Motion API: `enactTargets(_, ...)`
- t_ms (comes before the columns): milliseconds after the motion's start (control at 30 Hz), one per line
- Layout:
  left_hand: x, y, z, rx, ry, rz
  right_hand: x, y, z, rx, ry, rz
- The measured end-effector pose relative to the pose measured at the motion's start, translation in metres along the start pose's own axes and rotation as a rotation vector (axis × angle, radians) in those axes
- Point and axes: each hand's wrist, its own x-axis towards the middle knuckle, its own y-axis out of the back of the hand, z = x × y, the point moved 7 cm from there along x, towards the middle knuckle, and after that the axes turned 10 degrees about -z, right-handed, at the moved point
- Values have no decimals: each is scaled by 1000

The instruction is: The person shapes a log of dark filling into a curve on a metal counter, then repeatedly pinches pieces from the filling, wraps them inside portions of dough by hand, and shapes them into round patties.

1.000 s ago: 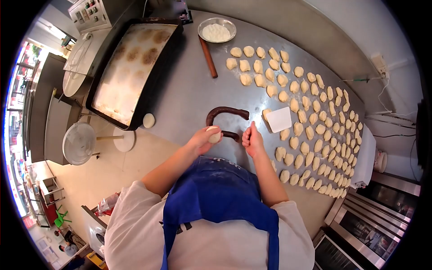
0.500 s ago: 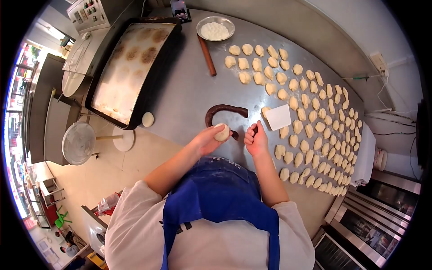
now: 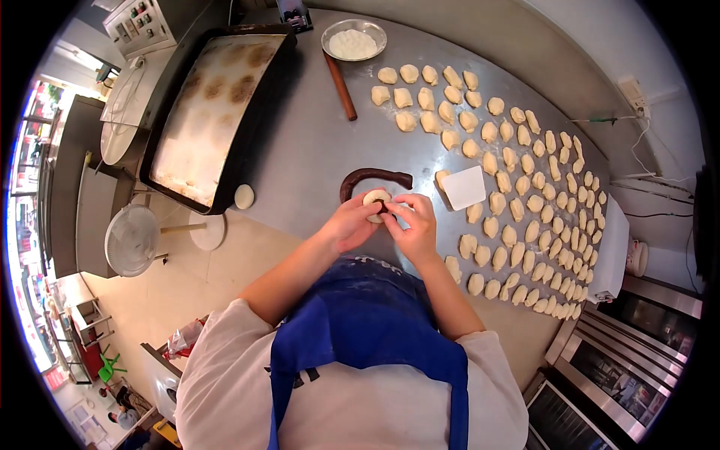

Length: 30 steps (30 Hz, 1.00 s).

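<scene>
Dough round (image 3: 374, 196) | clasped in my left hand (image 3: 351, 225) | filling (image 3: 382, 207) at its right, pinched by my right hand (image 3: 416, 226) | dark rope (image 3: 379, 174) farther, lying left-to-right

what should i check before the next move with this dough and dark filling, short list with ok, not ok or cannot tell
1. Dough round held in the left hand: ok.
2. Right hand at the dark filling on the dough: ok.
3. Filling centred: cannot tell, fingers cover part of it.
4. Dough closed over the filling: not ok, dark filling shows.
5. White scraper clear of the dough pieces: not ok, it overlaps one dough piece.
6. More filling within reach: probably ok, a curved filling rope lies just beyond the hands.
</scene>
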Motion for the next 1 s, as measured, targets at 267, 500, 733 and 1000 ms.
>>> enactTargets(267, -5, 9, 2, 198, -26, 328, 1, -5, 6, 57, -36, 69)
enactTargets(500, -8, 50, -1, 172, 37, 491, -32, -39, 91, 392, -517, -56)
enactTargets(733, -15, 48, 11, -21, 67, 446, -71, -69, 99, -172, -15, -211)
enactTargets(1000, 9, -4, 4, -197, 88, 145, 11, -49, 56, 503, -191, 53)
